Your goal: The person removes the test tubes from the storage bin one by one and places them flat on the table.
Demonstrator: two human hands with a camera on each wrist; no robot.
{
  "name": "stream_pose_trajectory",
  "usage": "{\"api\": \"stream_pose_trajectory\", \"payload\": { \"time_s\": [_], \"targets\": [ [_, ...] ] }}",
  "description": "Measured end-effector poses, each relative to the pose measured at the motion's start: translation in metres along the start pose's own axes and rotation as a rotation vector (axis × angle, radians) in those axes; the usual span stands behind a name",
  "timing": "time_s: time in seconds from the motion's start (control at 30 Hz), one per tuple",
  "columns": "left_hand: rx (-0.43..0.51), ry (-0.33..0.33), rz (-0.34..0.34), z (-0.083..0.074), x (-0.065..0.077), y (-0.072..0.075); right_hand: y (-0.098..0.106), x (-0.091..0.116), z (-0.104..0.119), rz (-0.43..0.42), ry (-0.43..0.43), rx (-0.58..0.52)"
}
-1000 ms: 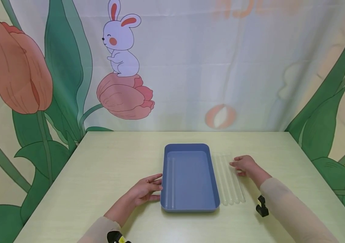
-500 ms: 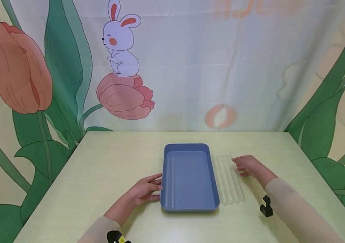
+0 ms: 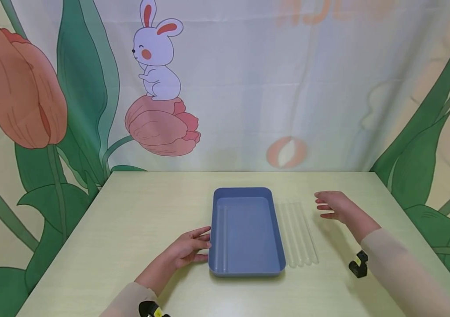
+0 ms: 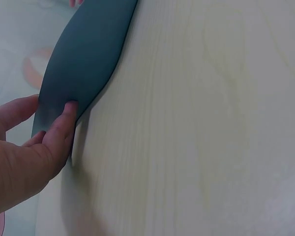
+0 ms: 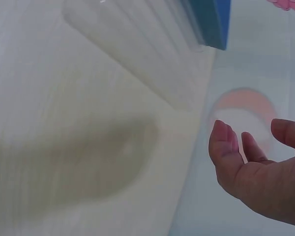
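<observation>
A blue rectangular tray (image 3: 254, 237) lies on the table, with what look like two clear tubes (image 3: 221, 240) along its left side. My left hand (image 3: 187, 248) touches the tray's left wall with extended fingers; the left wrist view shows its fingertips (image 4: 70, 107) against the outer side. Several clear, round-ended tubes (image 3: 298, 235) lie side by side to the right of the tray. Beyond their right edge, my right hand (image 3: 335, 205) is raised over the table, its relaxed fingers holding nothing. In the right wrist view the tubes (image 5: 132, 54) are apart from this hand.
The pale wooden table (image 3: 149, 198) extends around the tray on all sides. Behind its far edge hangs a printed curtain (image 3: 228, 88) with tulips and a rabbit. Dark wrist devices (image 3: 358, 264) sit on both sleeves.
My right hand has let go of the clear tubes, risen and moved away to the right. The left hand and the tray have stayed in place.
</observation>
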State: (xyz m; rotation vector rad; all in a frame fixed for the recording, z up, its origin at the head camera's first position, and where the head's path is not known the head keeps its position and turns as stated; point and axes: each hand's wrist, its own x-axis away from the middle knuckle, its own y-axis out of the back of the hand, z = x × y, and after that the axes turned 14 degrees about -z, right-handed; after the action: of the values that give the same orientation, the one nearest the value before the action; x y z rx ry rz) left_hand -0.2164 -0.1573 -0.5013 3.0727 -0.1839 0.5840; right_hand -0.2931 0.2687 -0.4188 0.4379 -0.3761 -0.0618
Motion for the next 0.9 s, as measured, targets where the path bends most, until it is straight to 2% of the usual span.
{"api": "stream_pose_trajectory", "payload": {
  "time_s": [0.23,0.47,0.7,0.9],
  "targets": [
    [-0.001,0.005,-0.001,0.0,0.001,0.0,0.003,0.015,0.024,0.041,0.057,-0.067],
    [0.007,0.008,0.004,0.0,0.0,0.0,-0.006,0.03,0.05,0.148,0.103,-0.099],
    [0.006,0.002,0.034,0.0,0.001,-0.001,-0.033,0.043,0.069,0.284,0.141,-0.058],
    [0.011,0.004,0.03,0.0,0.0,-0.001,-0.066,0.041,0.08,0.351,0.145,-0.043]
  ]
}}
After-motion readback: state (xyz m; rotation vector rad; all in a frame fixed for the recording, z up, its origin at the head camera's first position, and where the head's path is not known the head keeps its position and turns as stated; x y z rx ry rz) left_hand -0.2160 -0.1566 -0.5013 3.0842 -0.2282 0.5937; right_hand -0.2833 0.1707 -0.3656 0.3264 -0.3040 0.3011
